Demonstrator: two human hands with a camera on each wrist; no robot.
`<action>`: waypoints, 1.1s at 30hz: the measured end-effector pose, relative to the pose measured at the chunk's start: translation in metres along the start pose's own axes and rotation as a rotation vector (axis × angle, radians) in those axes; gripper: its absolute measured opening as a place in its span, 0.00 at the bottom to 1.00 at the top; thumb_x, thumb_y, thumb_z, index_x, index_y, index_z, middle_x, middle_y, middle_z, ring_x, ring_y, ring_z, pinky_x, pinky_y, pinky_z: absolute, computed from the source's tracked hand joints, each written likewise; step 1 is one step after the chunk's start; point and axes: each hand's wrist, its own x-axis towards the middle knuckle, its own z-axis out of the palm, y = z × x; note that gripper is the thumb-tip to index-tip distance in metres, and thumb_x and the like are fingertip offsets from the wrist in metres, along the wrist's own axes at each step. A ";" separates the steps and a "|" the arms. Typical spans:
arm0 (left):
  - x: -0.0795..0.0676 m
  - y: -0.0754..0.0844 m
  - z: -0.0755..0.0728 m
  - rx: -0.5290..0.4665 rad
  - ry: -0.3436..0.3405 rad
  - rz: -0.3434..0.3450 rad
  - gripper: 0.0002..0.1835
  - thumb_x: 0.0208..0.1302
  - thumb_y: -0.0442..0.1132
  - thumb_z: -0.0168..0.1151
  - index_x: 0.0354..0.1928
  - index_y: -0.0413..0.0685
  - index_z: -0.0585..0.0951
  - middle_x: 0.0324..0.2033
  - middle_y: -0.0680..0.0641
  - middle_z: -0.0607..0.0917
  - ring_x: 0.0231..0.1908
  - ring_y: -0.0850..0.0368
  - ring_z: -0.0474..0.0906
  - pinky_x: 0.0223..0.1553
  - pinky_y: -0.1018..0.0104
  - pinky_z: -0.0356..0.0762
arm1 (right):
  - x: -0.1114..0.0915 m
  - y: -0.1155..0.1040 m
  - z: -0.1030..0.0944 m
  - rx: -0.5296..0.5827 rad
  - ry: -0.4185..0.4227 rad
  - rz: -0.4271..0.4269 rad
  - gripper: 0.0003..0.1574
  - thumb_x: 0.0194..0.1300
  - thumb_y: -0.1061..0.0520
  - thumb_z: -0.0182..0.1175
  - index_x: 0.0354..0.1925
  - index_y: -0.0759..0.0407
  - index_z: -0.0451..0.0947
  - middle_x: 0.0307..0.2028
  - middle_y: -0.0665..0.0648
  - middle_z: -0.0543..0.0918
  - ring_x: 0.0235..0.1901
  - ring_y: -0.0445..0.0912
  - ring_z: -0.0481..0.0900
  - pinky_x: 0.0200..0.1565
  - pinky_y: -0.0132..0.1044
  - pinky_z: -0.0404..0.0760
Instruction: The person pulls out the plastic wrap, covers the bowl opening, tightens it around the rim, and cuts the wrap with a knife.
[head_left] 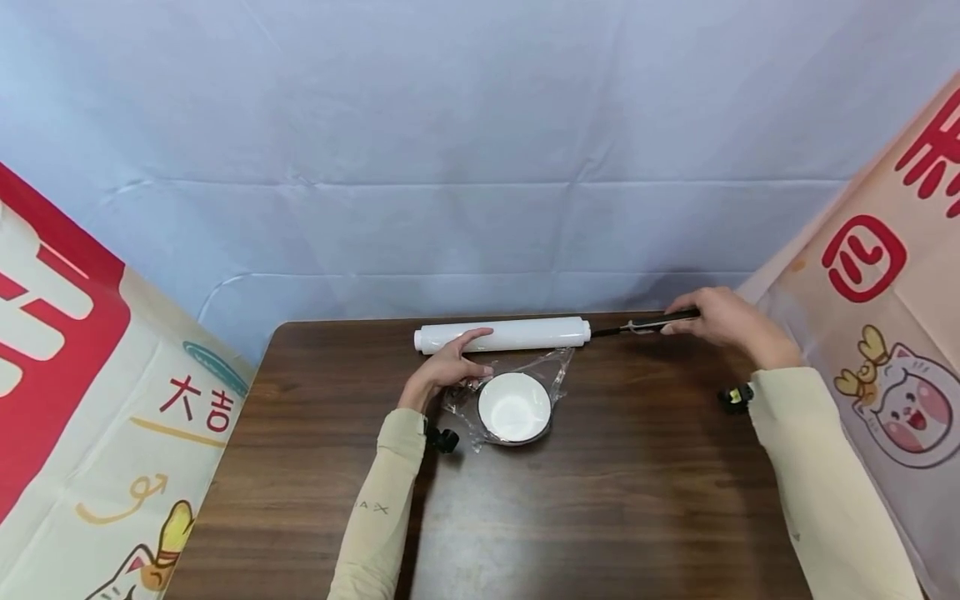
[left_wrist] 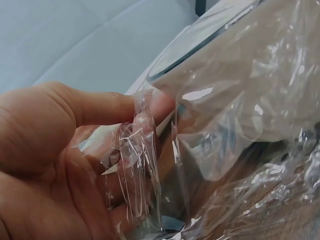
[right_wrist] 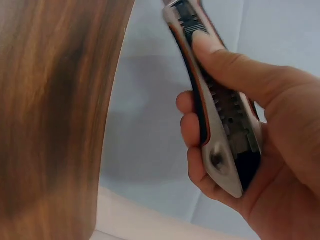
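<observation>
While my right hand grips the utility knife with curled fingers, I have my left hand closed, pinching clear film beside 1 white bowl.

The place looks like a makeshift booth, to judge by the wooden table closed in by a creased pale blue cloth behind it, a red-and-white banner on the left and a pinkish banner on the right, both printed with cartoon cats and red characters.
</observation>
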 end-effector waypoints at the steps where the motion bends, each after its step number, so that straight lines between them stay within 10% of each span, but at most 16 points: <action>1: 0.001 0.000 0.000 0.002 0.003 0.001 0.41 0.71 0.32 0.68 0.78 0.73 0.66 0.40 0.42 0.88 0.26 0.58 0.82 0.31 0.66 0.80 | -0.004 0.000 0.001 0.010 0.009 0.011 0.25 0.71 0.44 0.69 0.54 0.61 0.87 0.51 0.69 0.89 0.52 0.68 0.85 0.52 0.63 0.82; 10: 0.002 -0.002 0.005 -0.007 0.030 0.011 0.40 0.73 0.31 0.65 0.78 0.73 0.65 0.36 0.43 0.89 0.26 0.59 0.82 0.30 0.67 0.81 | -0.036 -0.009 0.049 0.168 0.157 0.147 0.34 0.67 0.32 0.69 0.51 0.59 0.87 0.35 0.62 0.88 0.25 0.46 0.73 0.33 0.40 0.73; 23: -0.007 -0.007 0.007 0.073 0.133 0.044 0.41 0.76 0.28 0.55 0.81 0.72 0.58 0.50 0.37 0.90 0.36 0.56 0.86 0.35 0.66 0.79 | -0.068 -0.061 0.131 0.456 0.413 0.416 0.39 0.70 0.25 0.59 0.35 0.59 0.83 0.21 0.52 0.74 0.21 0.45 0.68 0.26 0.36 0.66; 33: -0.023 -0.013 0.007 0.092 0.331 0.064 0.27 0.76 0.40 0.63 0.73 0.44 0.73 0.51 0.36 0.88 0.45 0.51 0.87 0.44 0.65 0.83 | -0.066 -0.084 0.154 0.583 0.467 0.523 0.40 0.72 0.25 0.57 0.39 0.60 0.86 0.20 0.51 0.81 0.22 0.43 0.73 0.28 0.35 0.70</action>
